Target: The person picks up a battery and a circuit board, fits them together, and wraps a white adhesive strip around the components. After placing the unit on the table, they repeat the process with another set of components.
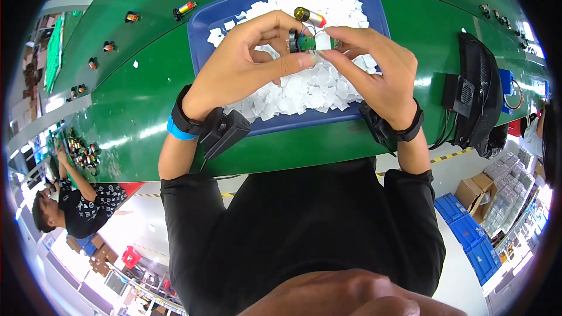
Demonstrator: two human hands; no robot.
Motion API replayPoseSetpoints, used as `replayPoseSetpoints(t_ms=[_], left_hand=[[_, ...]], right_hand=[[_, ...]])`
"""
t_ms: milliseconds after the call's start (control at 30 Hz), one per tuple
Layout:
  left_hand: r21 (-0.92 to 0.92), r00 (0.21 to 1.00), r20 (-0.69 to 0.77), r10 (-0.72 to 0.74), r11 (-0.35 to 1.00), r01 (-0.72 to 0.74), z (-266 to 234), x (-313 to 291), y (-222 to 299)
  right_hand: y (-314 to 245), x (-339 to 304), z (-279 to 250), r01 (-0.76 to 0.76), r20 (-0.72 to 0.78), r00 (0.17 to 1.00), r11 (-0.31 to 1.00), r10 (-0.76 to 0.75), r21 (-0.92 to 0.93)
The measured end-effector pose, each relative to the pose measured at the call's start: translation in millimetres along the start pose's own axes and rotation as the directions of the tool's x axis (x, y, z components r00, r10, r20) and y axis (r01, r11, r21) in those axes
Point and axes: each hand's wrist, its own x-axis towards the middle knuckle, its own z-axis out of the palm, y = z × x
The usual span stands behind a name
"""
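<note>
Above a blue bin (198, 47), my two hands meet at a small green circuit board (308, 43) with a black round part (293, 41) at its left end. My left hand (252, 61) is closed on the board, its thumb along the near side. With thumb and forefinger, my right hand (374, 61) pinches a white square piece (323, 41) lying against the board. Just beyond the fingers, a small cylindrical battery (309, 17) with a red end hangs by thin wires. Loose white squares (316, 90) fill the bin below.
Similar small assemblies lie along the green table (146, 99), one (185, 10) near the bin's left corner. A black bag (477, 88) and a black box (458, 95) stand at the right. Far left, another person (82, 210) reaches toward a pile of assemblies (83, 153).
</note>
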Motion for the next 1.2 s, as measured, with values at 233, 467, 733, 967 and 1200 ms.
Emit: replayPoseSetpoints(t_ms=[233,467,733,967,1200], left_hand=[[0.216,0.993,-0.019,0.119,0.97,-0.112,5.3,-4.9,10.0],[0.227,0.996,-0.065,0.068,0.973,-0.051,8.5,-4.4,6.4],[0.346,0.97,-0.17,0.174,0.932,-0.107,9.7,1.6,0.0],[0.3,0.973,-0.175,0.151,0.949,-0.093,9.3,1.6,0.6],[0.273,0.971,-0.134,0.2,0.949,-0.158,9.9,3.3,-3.9]], right_hand=[[-3.5,2.3,2.9,-0.113,0.035,0.993,0.989,0.11,0.092],[1.6,-1.1,3.1,-0.198,0.093,0.978,0.972,0.187,0.127],[2.3,2.1,0.5,-0.183,0.066,0.982,0.98,0.178,0.077],[14.4,4.9,-5.9,-0.075,-0.019,0.997,0.984,0.073,-0.164],[12.6,6.3,0.7,0.007,-0.021,1.0,0.98,-0.011,-0.201]])
